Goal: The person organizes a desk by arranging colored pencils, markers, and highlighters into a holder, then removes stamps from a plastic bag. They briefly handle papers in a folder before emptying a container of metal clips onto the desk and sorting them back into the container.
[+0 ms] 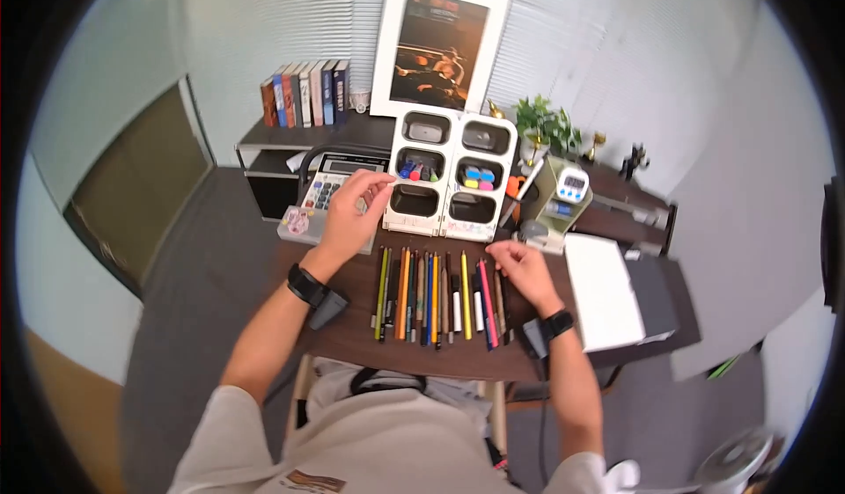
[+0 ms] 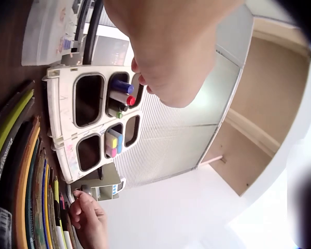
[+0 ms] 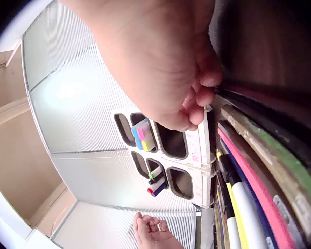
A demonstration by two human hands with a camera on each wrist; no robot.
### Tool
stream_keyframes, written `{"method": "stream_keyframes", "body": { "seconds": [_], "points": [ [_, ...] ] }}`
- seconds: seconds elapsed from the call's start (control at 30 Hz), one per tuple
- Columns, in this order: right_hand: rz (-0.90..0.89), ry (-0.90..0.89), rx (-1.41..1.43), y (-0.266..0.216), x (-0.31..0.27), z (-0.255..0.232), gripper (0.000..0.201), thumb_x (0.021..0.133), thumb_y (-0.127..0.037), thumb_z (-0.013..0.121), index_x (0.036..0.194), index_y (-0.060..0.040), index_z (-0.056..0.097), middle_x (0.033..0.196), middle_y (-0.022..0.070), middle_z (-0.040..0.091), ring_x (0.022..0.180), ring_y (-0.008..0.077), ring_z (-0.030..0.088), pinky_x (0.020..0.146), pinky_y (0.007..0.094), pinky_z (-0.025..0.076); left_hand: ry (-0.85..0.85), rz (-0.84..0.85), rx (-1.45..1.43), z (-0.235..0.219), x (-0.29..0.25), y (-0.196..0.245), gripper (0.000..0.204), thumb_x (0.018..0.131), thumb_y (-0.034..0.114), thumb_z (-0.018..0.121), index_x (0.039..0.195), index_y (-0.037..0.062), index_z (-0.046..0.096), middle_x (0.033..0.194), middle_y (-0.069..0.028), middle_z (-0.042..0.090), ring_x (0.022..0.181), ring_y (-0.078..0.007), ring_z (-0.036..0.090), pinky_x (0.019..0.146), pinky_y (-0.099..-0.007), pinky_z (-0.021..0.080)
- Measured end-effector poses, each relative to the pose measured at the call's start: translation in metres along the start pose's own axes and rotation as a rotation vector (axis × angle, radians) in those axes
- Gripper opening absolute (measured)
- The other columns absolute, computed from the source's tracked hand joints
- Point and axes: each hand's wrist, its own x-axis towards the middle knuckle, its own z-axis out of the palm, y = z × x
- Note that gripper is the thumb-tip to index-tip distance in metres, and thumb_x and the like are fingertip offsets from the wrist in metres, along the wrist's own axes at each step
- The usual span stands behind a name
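A row of coloured pencils and pens (image 1: 431, 296) lies side by side on the dark desk. Behind it stands a white organizer (image 1: 444, 173) with dark compartments; markers (image 1: 417, 172) sit in a left one, highlighters (image 1: 478, 177) in a right one. My left hand (image 1: 352, 212) hovers by the organizer's left edge, its fingertips right at the rim; nothing shows in it in the right wrist view. My right hand (image 1: 526, 272) is low at the row's right end, fingers loosely bent. In the right wrist view its fingertips (image 3: 210, 78) meet the end of a dark pencil (image 3: 267, 111).
Left of the organizer are a calculator (image 1: 330, 190) and a clear plastic box (image 1: 308, 221). To the right stand a green holder with a white timer (image 1: 574, 184) and an open notebook (image 1: 603, 292). A framed poster (image 1: 440, 50), books (image 1: 305, 94) and a plant (image 1: 541, 124) line the back.
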Motion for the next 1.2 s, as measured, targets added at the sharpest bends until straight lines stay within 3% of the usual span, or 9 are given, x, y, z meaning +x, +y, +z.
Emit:
{"method": "stream_keyframes", "body": {
  "seconds": [0.2, 0.27, 0.3, 0.47, 0.63, 0.73, 0.83, 1.0, 1.2],
  "points": [
    [-0.056, -0.007, -0.104, -0.045, 0.007, 0.011, 0.021, 0.1, -0.014, 0.071, 0.116, -0.0011, 0.076, 0.09, 0.0021, 0.075, 0.075, 0.0053, 0.065, 0.061, 0.023, 0.051, 0.118, -0.152, -0.233, 0.0, -0.002, -0.018, 0.014, 0.101, 0.007, 0.066, 0.112, 0.0025, 0.072, 0.1, -0.004, 0.068, 0.085, -0.0119, 0.064, 0.069, -0.0264, 0.049],
    [-0.226, 0.007, -0.344, -0.083, 0.01, 0.022, 0.021, 0.097, -0.011, 0.074, 0.115, -0.0007, 0.075, 0.096, 0.0064, 0.076, 0.076, 0.0095, 0.068, 0.062, 0.0251, 0.053, 0.11, -0.11, -0.174, -0.001, -0.003, -0.014, 0.013, 0.1, 0.007, 0.066, 0.111, 0.0021, 0.072, 0.098, -0.0049, 0.067, 0.081, -0.0131, 0.063, 0.068, -0.0271, 0.049],
    [-0.433, 0.03, -0.418, -0.083, 0.021, 0.027, 0.025, 0.096, -0.01, 0.075, 0.12, -0.0019, 0.073, 0.099, 0.0105, 0.075, 0.077, 0.0151, 0.071, 0.063, 0.0295, 0.056, 0.089, -0.118, -0.167, -0.002, -0.004, -0.01, 0.012, 0.1, 0.007, 0.066, 0.11, 0.0022, 0.071, 0.097, -0.0056, 0.066, 0.078, -0.0143, 0.063, 0.067, -0.0286, 0.05],
    [-0.604, 0.096, -0.619, -0.145, 0.056, 0.068, 0.033, 0.095, -0.009, 0.074, 0.126, -0.0005, 0.069, 0.098, 0.0152, 0.074, 0.079, 0.026, 0.073, 0.069, 0.0389, 0.058, 0.097, -0.003, -0.114, 0.002, -0.007, -0.007, 0.011, 0.099, 0.005, 0.066, 0.108, 0.0007, 0.071, 0.096, -0.0099, 0.066, 0.083, -0.0222, 0.065, 0.072, -0.0328, 0.052],
    [-0.625, 0.028, -0.857, -0.139, 0.096, 0.075, 0.029, 0.092, -0.009, 0.076, 0.119, 0.0023, 0.07, 0.102, 0.0228, 0.073, 0.087, 0.0385, 0.072, 0.076, 0.0452, 0.058, 0.042, -0.013, -0.086, -0.001, -0.012, 0.001, 0.01, 0.098, 0.006, 0.068, 0.106, 0.0014, 0.071, 0.093, -0.0095, 0.066, 0.08, -0.025, 0.065, 0.07, -0.0352, 0.052],
    [-0.714, 0.08, -0.894, -0.13, 0.106, 0.078, 0.028, 0.09, -0.01, 0.077, 0.115, 0.0014, 0.073, 0.099, 0.021, 0.075, 0.084, 0.0342, 0.073, 0.076, 0.0439, 0.058, 0.04, -0.032, -0.07, -0.002, -0.013, 0.002, 0.009, 0.098, 0.009, 0.069, 0.104, 0.0023, 0.071, 0.092, -0.0093, 0.065, 0.078, -0.0257, 0.065, 0.068, -0.0356, 0.052],
    [-0.737, 0.055, -0.915, -0.131, 0.107, 0.078, 0.025, 0.093, -0.008, 0.074, 0.115, 0.0021, 0.071, 0.101, 0.0221, 0.074, 0.087, 0.0386, 0.072, 0.077, 0.0455, 0.058, 0.109, 0.096, -0.007, 0.002, -0.012, -0.005, 0.008, 0.098, 0.008, 0.068, 0.102, 0.0024, 0.07, 0.093, -0.0096, 0.066, 0.079, -0.0253, 0.066, 0.069, -0.0352, 0.053],
    [-0.837, 0.125, -0.943, -0.144, 0.094, 0.066, 0.022, 0.097, -0.007, 0.069, 0.116, 0.0024, 0.07, 0.103, 0.0222, 0.073, 0.09, 0.0403, 0.072, 0.078, 0.046, 0.059, 0.055, -0.011, -0.072, -0.001, -0.012, -0.002, 0.013, 0.099, 0.007, 0.066, 0.111, 0.0034, 0.069, 0.1, -0.0083, 0.065, 0.08, -0.0227, 0.066, 0.071, -0.033, 0.053],
    [-0.835, 0.201, -0.97, -0.175, 0.02, 0.044, 0.026, 0.094, -0.003, 0.074, 0.12, 0.001, 0.07, 0.106, 0.0184, 0.073, 0.091, 0.0345, 0.073, 0.078, 0.0418, 0.06, 0.083, -0.033, -0.065, -0.001, -0.012, -0.004, 0.02, 0.099, 0.009, 0.065, 0.119, 0.0052, 0.067, 0.106, -0.0075, 0.065, 0.078, -0.0223, 0.068, 0.072, -0.0366, 0.056]
  ]
}}
